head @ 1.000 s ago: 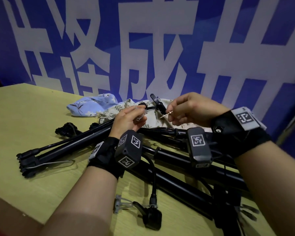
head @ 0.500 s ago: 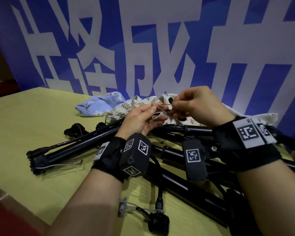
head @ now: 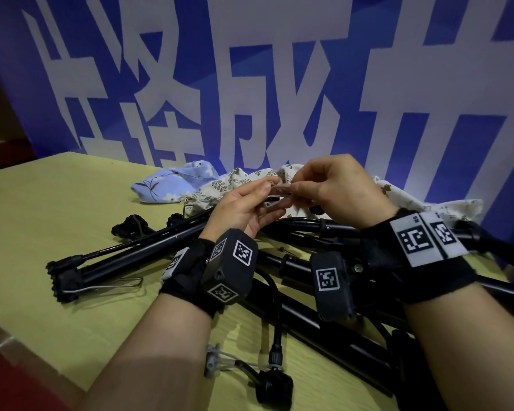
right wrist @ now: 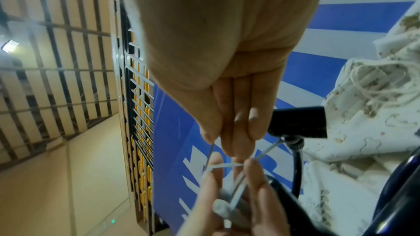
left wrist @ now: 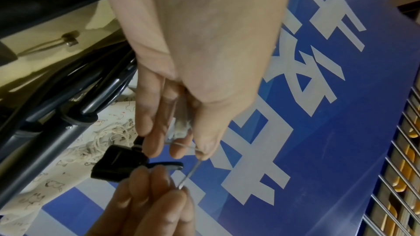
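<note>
My left hand [head: 267, 194] is raised above the table and pinches a small translucent plastic clip with a white strap [right wrist: 229, 165] between thumb and fingers. The clip's grey tube end [right wrist: 221, 205] lies in the left palm. My right hand [head: 298, 188] meets it from the right and pinches a thin metal pin [left wrist: 191, 172], whose tip reaches the strap at the left thumb. In the head view the fingertips of both hands touch and hide most of the clip [head: 279, 189]. A black block on a hose [left wrist: 115, 165] hangs just behind the fingers.
Several black stand poles [head: 137, 253] lie crossed on the yellow-green table [head: 42, 209] under both wrists. Floral cloth bags [head: 175, 182] lie at the back against a blue banner [head: 279, 84]. Another black block with a grey clip [head: 275, 387] and a bent wire [head: 113, 287] lie nearer.
The hands have closed together: a second ago the right hand held the pin apart from the left, now the pin meets the clip. Both hands rose slightly.
</note>
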